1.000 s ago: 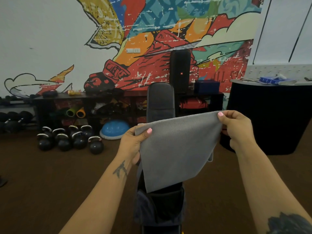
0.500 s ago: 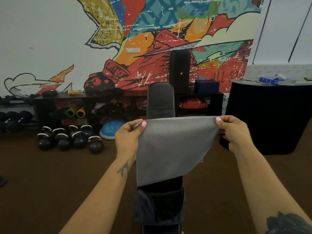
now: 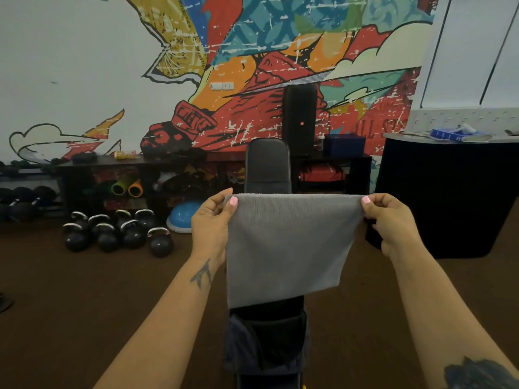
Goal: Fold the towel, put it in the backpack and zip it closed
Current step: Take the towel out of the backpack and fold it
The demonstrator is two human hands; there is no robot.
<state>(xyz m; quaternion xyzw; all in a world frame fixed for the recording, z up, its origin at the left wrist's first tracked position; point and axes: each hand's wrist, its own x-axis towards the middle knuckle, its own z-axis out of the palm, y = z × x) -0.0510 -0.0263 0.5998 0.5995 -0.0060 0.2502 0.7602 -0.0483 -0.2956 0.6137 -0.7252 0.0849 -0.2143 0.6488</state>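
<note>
A grey towel (image 3: 286,245) hangs in the air in front of me, folded over, its top edge stretched level. My left hand (image 3: 212,227) pinches its top left corner and my right hand (image 3: 391,223) pinches its top right corner. Below the towel a dark backpack (image 3: 265,341) lies open on a black workout bench (image 3: 266,167), its opening facing me. The towel hides the middle of the bench and the backpack's far end.
Several black kettlebells (image 3: 118,233) and a blue balance dome (image 3: 182,217) sit on the brown floor at left. A low dark shelf (image 3: 118,175) runs along the mural wall. A black counter (image 3: 446,197) stands at right.
The towel's top edge has gone from tilted to level: my left hand rose and my right hand dropped. The hanging cloth has straightened.
</note>
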